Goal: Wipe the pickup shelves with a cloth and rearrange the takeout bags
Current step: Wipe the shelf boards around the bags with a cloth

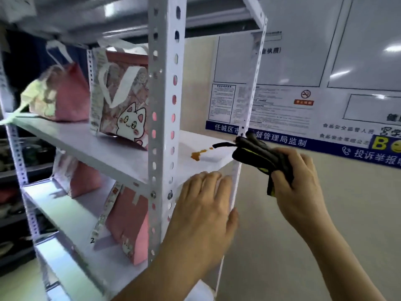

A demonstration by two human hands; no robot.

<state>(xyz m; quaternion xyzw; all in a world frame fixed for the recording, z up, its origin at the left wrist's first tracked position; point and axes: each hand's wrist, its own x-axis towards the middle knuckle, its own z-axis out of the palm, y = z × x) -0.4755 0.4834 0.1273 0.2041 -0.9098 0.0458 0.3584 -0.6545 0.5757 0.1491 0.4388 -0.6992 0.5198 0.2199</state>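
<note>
- White metal shelf unit point(167, 88), three shelf boards in view, with four pink takeout bags: two on the upper shelf point(104, 146), two on the shelf below point(65, 211).
- Cat-print bag point(123, 105) stands upright by the post; the second pink bag point(63, 98) sits left of it.
- One orange spill point(198, 154) on the upper shelf's right end.
- Right hand point(297, 181) clamped on a black-and-yellow cloth point(258, 157), just beside the spill.
- Left hand point(204, 216), fingers straight, rests against the shelf edge.
- Wall notice board point(303, 83): a no-smoking sign, and "监制" readable on the blue strip.
</note>
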